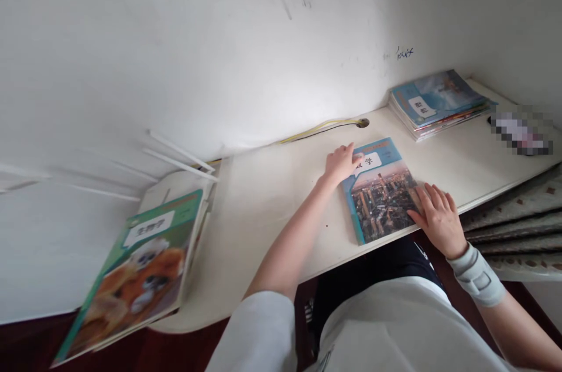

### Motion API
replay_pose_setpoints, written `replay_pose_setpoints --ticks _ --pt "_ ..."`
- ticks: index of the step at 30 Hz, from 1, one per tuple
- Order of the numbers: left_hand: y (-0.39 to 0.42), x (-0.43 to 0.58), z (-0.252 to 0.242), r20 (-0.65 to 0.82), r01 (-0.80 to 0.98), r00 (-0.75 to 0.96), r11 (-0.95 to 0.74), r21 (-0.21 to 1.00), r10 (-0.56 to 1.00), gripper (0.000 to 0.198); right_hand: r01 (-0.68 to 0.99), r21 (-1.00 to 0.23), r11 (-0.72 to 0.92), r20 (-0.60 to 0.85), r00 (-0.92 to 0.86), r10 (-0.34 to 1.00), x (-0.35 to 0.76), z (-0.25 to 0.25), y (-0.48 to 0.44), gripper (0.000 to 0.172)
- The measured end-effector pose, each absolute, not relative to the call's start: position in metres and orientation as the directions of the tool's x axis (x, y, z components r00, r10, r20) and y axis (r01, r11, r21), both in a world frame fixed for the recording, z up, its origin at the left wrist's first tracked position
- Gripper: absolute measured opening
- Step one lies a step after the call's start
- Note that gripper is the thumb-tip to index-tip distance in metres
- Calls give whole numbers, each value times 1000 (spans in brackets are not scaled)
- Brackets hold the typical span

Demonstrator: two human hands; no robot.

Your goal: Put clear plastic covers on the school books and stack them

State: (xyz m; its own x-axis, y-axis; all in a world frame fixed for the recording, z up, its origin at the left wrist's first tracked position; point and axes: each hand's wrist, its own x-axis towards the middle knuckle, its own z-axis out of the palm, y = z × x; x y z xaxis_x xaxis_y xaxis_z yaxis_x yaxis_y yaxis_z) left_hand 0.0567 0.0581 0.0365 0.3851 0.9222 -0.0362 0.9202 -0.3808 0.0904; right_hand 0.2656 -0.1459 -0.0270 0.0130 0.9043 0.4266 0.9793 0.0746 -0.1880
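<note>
- Textbook [381, 190]: we see it lying flat at the surface's [263, 196] near edge.
- Left hand [341, 162], right hand [438, 218]: spread flat on opposite corners, gripping nothing; we judge this steadies it.

White short-sleeved shirt [395, 325], dark trousers [369, 278], and a grey strapped brace [476, 276] on the right wrist

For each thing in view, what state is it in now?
Blue city-cover book: closed, flat on the white desk.
Left hand: open, resting on the book's far left corner.
Right hand: open, flat on its right edge.
Stack of blue books: closed, lying flat.
Green monkey-cover book: closed, leaning tilted.
</note>
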Motion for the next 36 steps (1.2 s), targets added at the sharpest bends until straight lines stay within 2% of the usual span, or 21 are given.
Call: replay_pose_setpoints --ticks 3,5,8,10,12,15,20,25,30,33,36 --pt "49 13 47 -103 953 300 -301 6 948 48 984 -160 78 424 -2 906 272 -21 -121 55" --pt "30 -21 51 -271 977 205 -214 -1 940 49 983 -141 114 403 -48 914 273 -16 -97 51" --pt "-6 -66 53 -548 988 145 -91 125 824 44 969 -114 218 329 -170 929 269 -6 -54 45" --pt "-28 -84 51 -605 976 160 -32 217 780 43 948 -88 306 276 -272 922 264 -1 -27 43" --pt "-40 -92 47 -531 961 153 1 278 833 41 928 -64 367 241 -343 908 258 1 -6 40" --pt "-35 -92 39 -313 937 71 44 348 947 36 905 -83 417 229 -390 892 254 0 11 35" --pt "-10 -89 31 -154 932 22 36 361 988 31 798 -299 523 294 -444 846 260 -7 11 25" --pt "-5 -93 25 -56 891 139 -101 442 989 22 697 -433 571 384 -430 817 258 -8 8 22" --pt "-10 -92 30 102 835 194 -219 504 976 14 662 -417 623 440 -453 775 254 0 8 12" --pt "-12 -90 42 124 845 183 -221 487 975 32 653 -348 672 459 -507 730 254 10 5 4" --pt "-7 -89 54 47 863 170 -172 475 984 50 638 -300 709 473 -546 691 254 19 0 6"
